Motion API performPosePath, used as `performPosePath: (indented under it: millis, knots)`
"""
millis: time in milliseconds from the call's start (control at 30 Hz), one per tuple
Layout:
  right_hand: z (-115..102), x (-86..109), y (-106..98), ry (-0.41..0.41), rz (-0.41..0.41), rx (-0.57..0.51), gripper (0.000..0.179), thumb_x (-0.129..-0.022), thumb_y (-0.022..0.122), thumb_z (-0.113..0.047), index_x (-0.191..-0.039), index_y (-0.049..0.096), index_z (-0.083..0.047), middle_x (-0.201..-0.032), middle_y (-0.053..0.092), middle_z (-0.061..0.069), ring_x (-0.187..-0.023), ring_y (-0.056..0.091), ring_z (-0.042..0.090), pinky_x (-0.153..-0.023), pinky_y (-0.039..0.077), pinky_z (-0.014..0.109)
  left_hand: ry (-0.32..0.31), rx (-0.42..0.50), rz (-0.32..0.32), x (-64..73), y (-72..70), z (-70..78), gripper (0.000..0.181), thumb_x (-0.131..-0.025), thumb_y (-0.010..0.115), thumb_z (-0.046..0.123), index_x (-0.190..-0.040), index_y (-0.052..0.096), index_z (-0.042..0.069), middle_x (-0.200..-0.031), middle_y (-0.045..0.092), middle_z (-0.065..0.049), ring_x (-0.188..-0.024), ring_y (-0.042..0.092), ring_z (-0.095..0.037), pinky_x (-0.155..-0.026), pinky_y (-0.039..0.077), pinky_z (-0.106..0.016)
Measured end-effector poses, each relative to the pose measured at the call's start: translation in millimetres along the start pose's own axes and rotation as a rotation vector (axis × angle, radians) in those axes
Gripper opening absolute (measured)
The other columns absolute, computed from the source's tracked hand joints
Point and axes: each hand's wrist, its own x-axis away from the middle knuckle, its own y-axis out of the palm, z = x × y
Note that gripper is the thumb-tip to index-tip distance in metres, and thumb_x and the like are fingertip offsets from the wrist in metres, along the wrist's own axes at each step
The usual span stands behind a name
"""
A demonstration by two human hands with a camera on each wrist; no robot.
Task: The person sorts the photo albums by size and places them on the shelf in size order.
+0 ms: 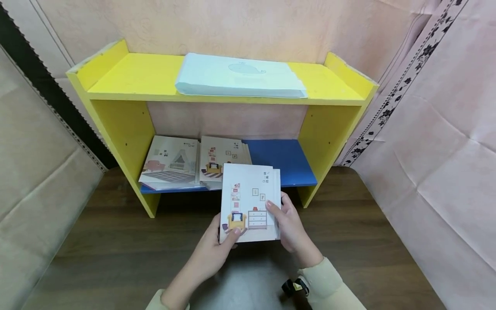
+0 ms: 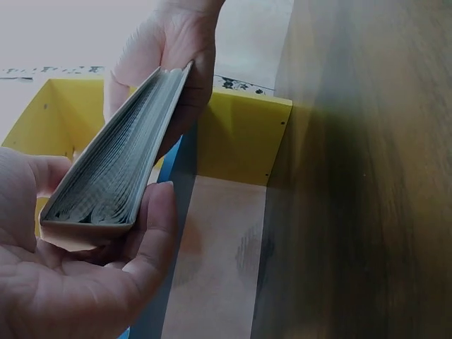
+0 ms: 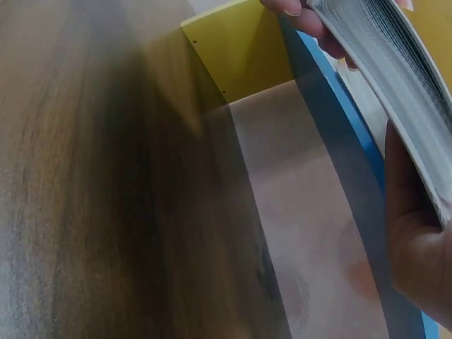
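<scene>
A small stack of notebooks point(image 1: 248, 185) with white covers is held upright between both hands, in front of the shelf. Its top cover carries a drawing of a yellow armchair, a chest of drawers and wall pictures. My left hand point(image 1: 213, 249) grips the lower left corner, thumb on the cover and fingers behind. At the right edge, my right hand point(image 1: 289, 226) pinches the stack with its thumb across the cover. The page edges point(image 2: 123, 155) face up in the left wrist view, between the two hands. More page edges point(image 3: 395, 92) show in the right wrist view.
A yellow shelf unit point(image 1: 125, 125) stands against the back. On its blue lower board point(image 1: 279, 159) lie two notebook piles, a left one point(image 1: 186, 150) and a middle one point(image 1: 221, 146). A pale blue packet point(image 1: 209, 75) with a whale print rests on top. Below is a wooden surface point(image 1: 97, 254).
</scene>
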Motion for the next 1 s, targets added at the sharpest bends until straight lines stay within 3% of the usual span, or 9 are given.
performPosePath:
  millis: [267, 533, 733, 1000]
  knots:
    - [4, -0.4, -4, 0.048, 0.01, -0.017, 0.052, -0.093, 0.063, -0.04, -0.137, 0.039, -0.026, -0.117, 0.064, 0.016, -0.093, 0.067, 0.032, -0.078, 0.055, 0.049, 0.033, -0.013, -0.005, -0.4, 4.7, 0.4, 0.057, -0.101, 0.051, 0.034, -0.148, 0.027, 0.011, -0.124, 0.056, -0.009, -0.096, 0.061, -0.017, -0.074, 0.055, -0.029]
    - [2, 2.1, -12, 0.084, 0.026, -0.035, 0.055, -0.092, 0.064, -0.042, -0.138, 0.039, -0.027, -0.119, 0.064, 0.016, -0.095, 0.067, 0.033, -0.079, 0.054, 0.05, 0.007, -0.01, -0.028, -3.4, 9.2, 1.1, 0.063, -0.1, 0.053, 0.035, -0.149, 0.024, 0.01, -0.127, 0.055, -0.009, -0.096, 0.062, -0.017, -0.075, 0.055, -0.029]
    - [3, 3.4, -22, 0.113, 0.058, -0.053, 0.057, -0.091, 0.065, -0.043, -0.139, 0.038, -0.027, -0.121, 0.063, 0.014, -0.097, 0.067, 0.031, -0.081, 0.054, 0.048, -0.016, 0.07, -0.07, -8.6, 15.1, -1.1, 0.063, -0.1, 0.054, 0.025, -0.15, 0.02, 0.006, -0.129, 0.053, -0.014, -0.1, 0.062, -0.022, -0.076, 0.056, -0.033]
    - [-2, 5.6, -32, 0.139, 0.089, -0.062, 0.057, -0.092, 0.064, -0.042, -0.14, 0.038, -0.025, -0.12, 0.063, 0.015, -0.097, 0.066, 0.029, -0.081, 0.055, 0.045, -0.02, 0.133, -0.079, -15.5, 25.4, 8.5, 0.066, -0.099, 0.058, 0.029, -0.149, 0.023, 0.005, -0.126, 0.052, -0.015, -0.098, 0.063, -0.023, -0.078, 0.056, -0.036]
